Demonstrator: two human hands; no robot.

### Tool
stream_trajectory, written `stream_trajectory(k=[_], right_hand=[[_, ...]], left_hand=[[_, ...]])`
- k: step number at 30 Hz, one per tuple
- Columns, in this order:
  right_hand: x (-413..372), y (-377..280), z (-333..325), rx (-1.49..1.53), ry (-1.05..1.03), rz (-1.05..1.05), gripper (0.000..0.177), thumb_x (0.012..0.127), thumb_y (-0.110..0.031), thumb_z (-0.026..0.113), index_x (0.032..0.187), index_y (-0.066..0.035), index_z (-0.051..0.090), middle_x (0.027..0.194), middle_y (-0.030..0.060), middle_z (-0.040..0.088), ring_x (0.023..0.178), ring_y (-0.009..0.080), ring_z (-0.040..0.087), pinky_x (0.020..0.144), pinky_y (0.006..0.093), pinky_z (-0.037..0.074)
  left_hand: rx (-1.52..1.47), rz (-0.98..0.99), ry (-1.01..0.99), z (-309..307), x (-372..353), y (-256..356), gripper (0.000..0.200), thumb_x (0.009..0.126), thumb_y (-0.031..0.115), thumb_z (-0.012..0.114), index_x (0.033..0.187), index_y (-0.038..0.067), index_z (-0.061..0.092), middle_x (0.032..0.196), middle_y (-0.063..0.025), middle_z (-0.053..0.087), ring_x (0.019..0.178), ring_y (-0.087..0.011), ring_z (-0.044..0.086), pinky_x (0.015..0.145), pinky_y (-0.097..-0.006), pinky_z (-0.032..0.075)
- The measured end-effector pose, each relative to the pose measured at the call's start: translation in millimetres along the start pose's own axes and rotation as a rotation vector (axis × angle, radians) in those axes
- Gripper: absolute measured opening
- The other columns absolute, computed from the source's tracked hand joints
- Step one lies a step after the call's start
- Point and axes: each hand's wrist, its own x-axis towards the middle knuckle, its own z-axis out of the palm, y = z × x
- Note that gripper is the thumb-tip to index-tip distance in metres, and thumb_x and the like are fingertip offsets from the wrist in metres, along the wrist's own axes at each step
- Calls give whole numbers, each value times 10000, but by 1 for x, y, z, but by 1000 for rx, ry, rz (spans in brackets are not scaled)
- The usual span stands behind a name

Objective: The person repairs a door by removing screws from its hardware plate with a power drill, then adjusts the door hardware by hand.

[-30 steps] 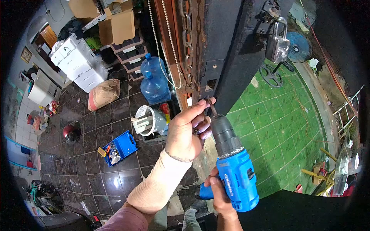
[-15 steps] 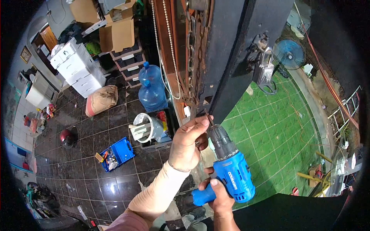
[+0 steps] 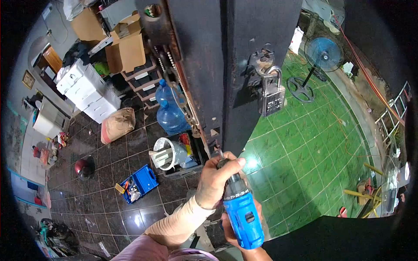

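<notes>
Left fingers (image 3: 232,169) clamped on drill (image 3: 245,217), right fingers (image 3: 227,227) around its body; beyond them, bit (image 3: 221,155) near door (image 3: 200,74), driven depth unclear.

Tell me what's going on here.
A person is holding a blue cordless drill in the right hand, while the left hand grips it around the chuck. The drill points up at the edge of a dark metal door, just below a small square hole. A padlock hangs from the door, and an open blue toolbox lies on the dark tiled floor.
</notes>
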Motion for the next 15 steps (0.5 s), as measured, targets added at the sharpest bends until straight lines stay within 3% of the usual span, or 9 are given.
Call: stream_trajectory(k=[5, 6, 11, 13, 15], right_hand=[[2, -8, 1, 202, -78, 275, 339, 733, -252, 683, 969, -36, 571, 781, 59, 612, 648, 184, 594, 574, 340, 483], [2, -9, 1, 230, -90, 314, 337, 731, -267, 676, 959, -40, 574, 767, 55, 612, 638, 178, 591, 565, 334, 481], [7, -20, 0, 318, -81, 402, 337, 720, -338, 639, 907, -61, 588, 696, 36, 613, 592, 146, 578, 521, 302, 470], [10, -26, 1, 304, -25, 390, 201, 671, -139, 774, 770, -87, 608, 626, -3, 595, 549, 126, 561, 504, 287, 455], [10, -11, 1, 177, -32, 327, 119, 758, -125, 700, 746, -93, 586, 621, -17, 585, 523, 129, 550, 490, 275, 454]], left_hand=[[-77, -86, -42, 0, -3, 7, 145, 867, 168, 600, 809, 49, 541, 622, -45, 473, 545, -214, 583, 549, -349, 519], [-148, -102, -76, -3, -4, 9, 149, 844, 176, 662, 821, 51, 584, 681, -40, 573, 583, -170, 628, 572, -283, 511], [-219, -84, -130, -5, 0, 2, 149, 855, 177, 645, 823, 47, 579, 698, -41, 547, 596, -186, 630, 578, -297, 519], [-245, -65, -157, -5, 1, -1, 147, 860, 176, 637, 825, 47, 577, 710, -40, 537, 606, -190, 631, 580, -300, 519], [-249, -46, -179, -6, 1, -1, 144, 864, 174, 631, 825, 46, 575, 727, -41, 529, 617, -194, 633, 582, -301, 520]])
